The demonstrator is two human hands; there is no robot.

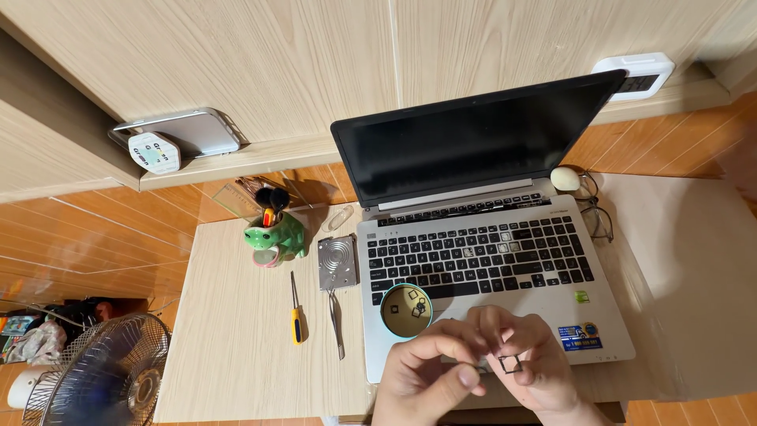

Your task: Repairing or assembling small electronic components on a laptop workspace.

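My left hand (426, 375) and my right hand (532, 363) meet over the front edge of a silver laptop (607, 315). Their fingertips pinch a small black square keycap (510, 364). The laptop's black keyboard (481, 256) has a few keys taken off, leaving pale gaps near its middle. A small teal round bowl (386, 312) sits on the laptop's left palm rest and holds a few loose black keycaps. The screen (465, 142) is dark.
Left of the laptop lie a yellow-handled screwdriver (296, 312), tweezers (337, 319) and a square metal plate (337, 262). A green frog-shaped pen holder (274, 237), glasses (597, 217), a fan (102, 379) at lower left, and a phone (185, 134) on the shelf.
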